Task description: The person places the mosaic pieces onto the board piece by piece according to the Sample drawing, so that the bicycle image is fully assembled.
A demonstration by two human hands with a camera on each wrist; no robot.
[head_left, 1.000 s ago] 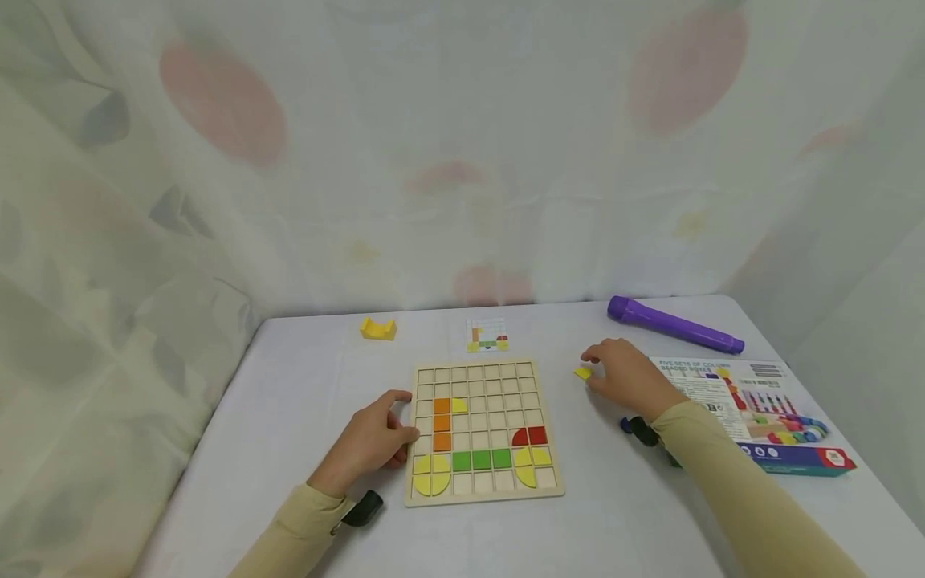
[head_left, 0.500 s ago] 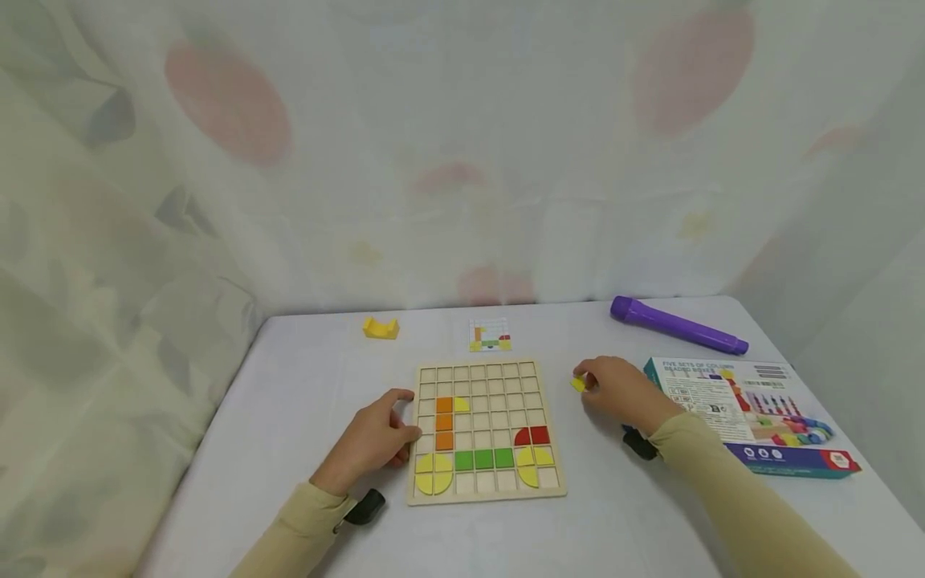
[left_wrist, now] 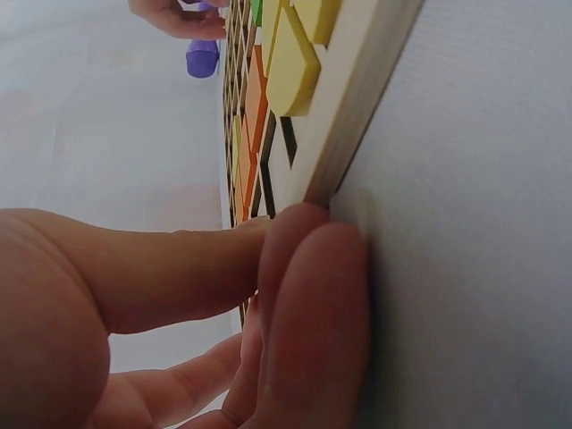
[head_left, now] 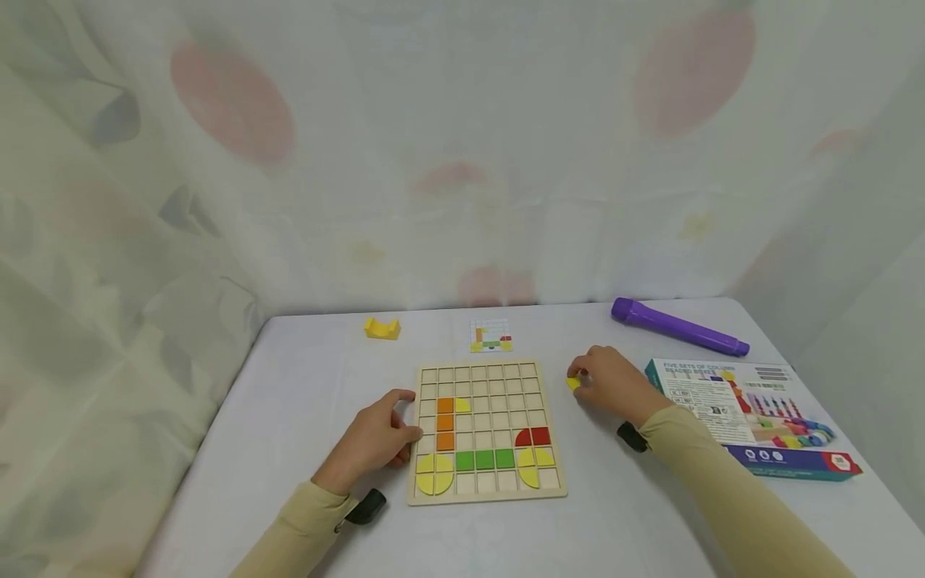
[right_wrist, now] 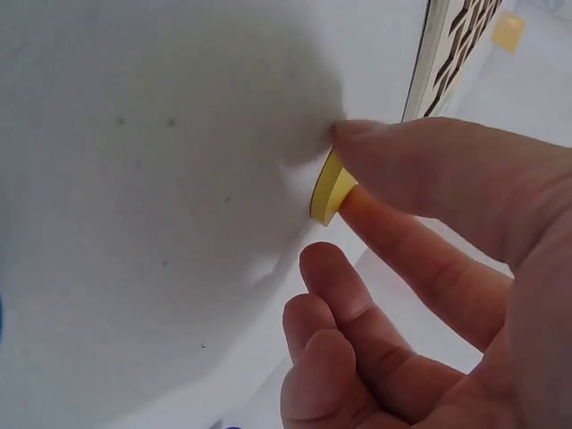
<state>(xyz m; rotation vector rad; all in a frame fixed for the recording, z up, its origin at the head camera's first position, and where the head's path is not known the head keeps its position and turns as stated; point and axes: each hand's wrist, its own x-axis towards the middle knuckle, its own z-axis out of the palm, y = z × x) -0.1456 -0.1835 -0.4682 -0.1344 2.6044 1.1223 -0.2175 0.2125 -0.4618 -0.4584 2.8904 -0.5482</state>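
A square wooden grid board (head_left: 487,499) lies on the white table with orange, green, red and yellow tiles set in some cells. My left hand (head_left: 372,436) holds the board at its left edge; in the left wrist view its fingertips (left_wrist: 317,304) meet the wooden rim. Right of the board, my right hand (head_left: 614,381) pinches a small yellow quarter-round tile (right_wrist: 329,192) between thumb and index finger, low over the tabletop. Its other fingers are curled loosely beneath. Behind the board lies a small pattern card (head_left: 491,335) with a coloured grid design.
At the back left stands a yellow notched block (head_left: 381,329). A purple stick with a thick end (head_left: 679,327) lies at the back right. Below it is a printed cardboard box (head_left: 751,417), close to my right forearm. A patterned curtain (head_left: 405,160) hangs behind the table.
My right hand has taken hold of the yellow tile and moved it slightly left toward the board. My left hand keeps its place at the board's edge.
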